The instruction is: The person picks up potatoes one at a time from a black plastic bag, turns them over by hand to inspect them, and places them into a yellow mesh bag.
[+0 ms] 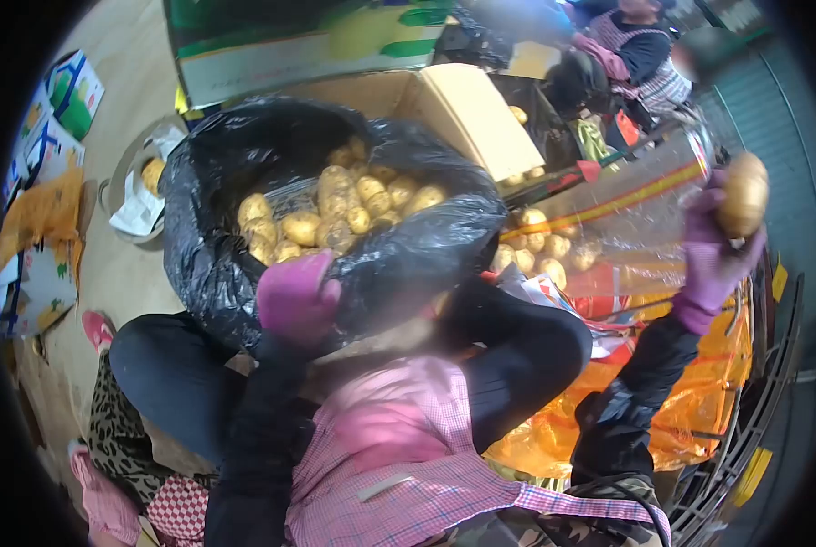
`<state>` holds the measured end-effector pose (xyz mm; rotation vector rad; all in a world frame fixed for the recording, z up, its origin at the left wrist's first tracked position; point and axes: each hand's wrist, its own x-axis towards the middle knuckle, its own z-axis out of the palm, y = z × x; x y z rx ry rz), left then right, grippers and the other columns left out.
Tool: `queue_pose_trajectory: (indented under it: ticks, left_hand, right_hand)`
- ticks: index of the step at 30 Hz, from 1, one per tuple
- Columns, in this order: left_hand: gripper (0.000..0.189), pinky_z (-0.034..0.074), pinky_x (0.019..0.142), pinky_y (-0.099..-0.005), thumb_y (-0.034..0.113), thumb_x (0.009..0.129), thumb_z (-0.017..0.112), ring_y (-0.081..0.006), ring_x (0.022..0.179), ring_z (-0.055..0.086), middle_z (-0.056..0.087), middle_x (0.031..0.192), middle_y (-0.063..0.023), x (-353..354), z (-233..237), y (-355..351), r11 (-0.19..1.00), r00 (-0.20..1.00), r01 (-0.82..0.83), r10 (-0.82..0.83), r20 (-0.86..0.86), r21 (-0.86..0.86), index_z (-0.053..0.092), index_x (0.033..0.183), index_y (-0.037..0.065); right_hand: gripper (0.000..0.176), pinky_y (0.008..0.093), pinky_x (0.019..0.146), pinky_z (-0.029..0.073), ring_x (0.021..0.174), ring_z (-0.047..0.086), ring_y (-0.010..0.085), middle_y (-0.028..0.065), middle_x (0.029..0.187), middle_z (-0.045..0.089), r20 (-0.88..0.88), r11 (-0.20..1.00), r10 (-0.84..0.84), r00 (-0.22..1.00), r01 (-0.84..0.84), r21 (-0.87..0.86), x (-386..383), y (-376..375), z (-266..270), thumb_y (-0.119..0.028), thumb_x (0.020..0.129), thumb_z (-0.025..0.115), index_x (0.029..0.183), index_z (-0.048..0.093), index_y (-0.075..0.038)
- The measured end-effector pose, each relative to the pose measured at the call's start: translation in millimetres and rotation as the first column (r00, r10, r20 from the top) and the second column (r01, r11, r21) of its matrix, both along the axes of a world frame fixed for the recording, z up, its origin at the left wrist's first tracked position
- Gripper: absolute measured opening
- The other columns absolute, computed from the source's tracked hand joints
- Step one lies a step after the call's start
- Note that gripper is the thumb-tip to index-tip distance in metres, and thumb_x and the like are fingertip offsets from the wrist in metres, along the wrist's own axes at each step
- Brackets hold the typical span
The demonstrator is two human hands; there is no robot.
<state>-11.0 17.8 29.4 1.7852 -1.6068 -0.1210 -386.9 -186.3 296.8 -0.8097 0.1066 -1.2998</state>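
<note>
Potato (743, 195), one, is gripped by the right hand (713, 251); the left hand (299, 296) curls at one black bag (209, 214), hold unclear

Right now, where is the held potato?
The potato is in the person's right hand, at the far right of the head view, just right of the clear plastic bag.

A smooth, oval tan potato (744, 195) sits raised in the gloved right hand (712, 251); dirt-smudged yellow potatoes (335, 199) lie heaped inside the open black plastic bag (209, 173).
</note>
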Motion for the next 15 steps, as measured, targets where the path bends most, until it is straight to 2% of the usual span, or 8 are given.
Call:
queue_pose_trajectory:
  ticks: [3, 5, 6, 8, 10, 12, 13, 15]
  left_hand:
    - [0.035, 0.049, 0.080, -0.0429, 0.010, 0.074, 0.069, -0.0324, 0.093, 0.064, 0.067, 0.103, -0.0134, 1.2, -1.9, -1.3, 0.994, 1.000, -0.022, 0.022, -0.001, -0.106, 0.065, 0.109, 0.005]
    - [0.035, 0.048, 0.080, -0.0415, 0.009, 0.074, 0.069, -0.0311, 0.092, 0.063, 0.066, 0.100, -0.0124, 1.6, -0.7, -1.2, 0.991, 0.999, -0.036, 0.031, -0.037, -0.126, 0.066, 0.109, 0.005]
    - [0.035, 0.048, 0.080, -0.0412, 0.009, 0.073, 0.069, -0.0306, 0.092, 0.063, 0.066, 0.100, -0.0123, 0.5, 1.4, -1.3, 0.993, 0.998, -0.051, 0.046, -0.051, -0.106, 0.066, 0.108, 0.005]
    - [0.034, 0.047, 0.081, -0.0403, 0.011, 0.074, 0.067, -0.0291, 0.089, 0.062, 0.066, 0.099, -0.0124, -0.1, 13.4, -3.5, 0.995, 0.995, -0.083, 0.080, -0.064, -0.050, 0.065, 0.107, 0.003]
    - [0.034, 0.047, 0.081, -0.0401, 0.012, 0.074, 0.066, -0.0289, 0.088, 0.062, 0.066, 0.099, -0.0123, 4.9, 14.1, -8.8, 0.998, 0.994, -0.044, 0.047, -0.097, 0.035, 0.065, 0.107, 0.002]
    - [0.034, 0.047, 0.080, -0.0394, 0.014, 0.075, 0.063, -0.0282, 0.086, 0.062, 0.066, 0.098, -0.0121, 10.6, 19.5, -11.5, 0.986, 0.990, 0.003, 0.021, -0.143, 0.168, 0.065, 0.107, 0.001]
    - [0.034, 0.047, 0.080, -0.0392, 0.014, 0.075, 0.062, -0.0280, 0.086, 0.062, 0.066, 0.098, -0.0121, 11.5, 15.0, -11.8, 0.989, 0.990, -0.004, 0.024, -0.136, 0.148, 0.064, 0.107, 0.001]
    - [0.033, 0.047, 0.079, -0.0387, 0.015, 0.076, 0.062, -0.0276, 0.085, 0.062, 0.066, 0.098, -0.0120, 13.6, 7.0, -10.2, 0.994, 0.992, -0.021, 0.034, -0.118, 0.109, 0.064, 0.107, 0.002]
  right_hand:
    - [0.071, 0.0429, 0.100, 0.044, 0.115, 0.053, 0.0322, 0.0213, 0.129, 0.049, 0.103, 0.996, -0.087, 0.991, 0.090, -0.022, -25.4, -41.6, 11.5, -0.025, 0.080, 0.064, 0.137, 0.036, 0.006]
    - [0.067, 0.0417, 0.098, 0.045, 0.114, 0.054, 0.0309, 0.0210, 0.129, 0.051, -0.053, 0.923, 0.381, 0.923, -0.383, -0.034, 34.3, -63.0, -16.9, -0.031, 0.086, 0.060, 0.137, 0.037, 0.005]
    - [0.062, 0.0399, 0.096, 0.046, 0.113, 0.056, 0.0292, 0.0194, 0.126, 0.053, -0.320, 0.961, 0.250, 0.914, -0.274, -0.033, 76.4, -54.3, -45.5, -0.032, 0.090, 0.056, 0.137, 0.038, 0.004]
    - [0.055, 0.0363, 0.091, 0.049, 0.110, 0.058, 0.0258, 0.0162, 0.122, 0.057, -0.786, 0.985, 0.020, 0.618, -0.146, -0.089, 160.7, -37.0, -102.4, -0.036, 0.098, 0.048, 0.137, 0.041, 0.001]
    - [0.050, 0.0320, 0.094, 0.045, 0.113, 0.055, 0.0210, 0.0151, 0.131, 0.052, -0.960, 0.828, 0.179, 0.215, -0.561, 0.028, 240.3, -40.4, -154.1, -0.030, 0.096, 0.054, 0.136, 0.043, -0.003]
    - [0.059, 0.0363, 0.099, 0.044, 0.115, 0.055, 0.0275, 0.0144, 0.126, 0.056, -0.992, 0.638, -0.079, -0.097, -0.770, 0.025, 287.0, -72.7, -257.3, -0.032, 0.089, 0.064, 0.135, 0.046, -0.001]
    - [0.066, 0.0392, 0.099, 0.044, 0.120, 0.052, 0.0309, 0.0174, 0.130, 0.052, -0.950, 0.540, -0.034, -0.311, -0.805, 0.245, 305.4, -100.1, -326.6, -0.037, 0.083, 0.069, 0.136, 0.047, -0.006]
    - [0.075, 0.0429, 0.098, 0.045, 0.125, 0.049, 0.0336, 0.0200, 0.135, 0.049, -0.861, 0.305, -0.178, -0.476, -0.859, 0.411, 314.8, -125.2, -414.9, -0.047, 0.072, 0.076, 0.134, 0.050, -0.013]
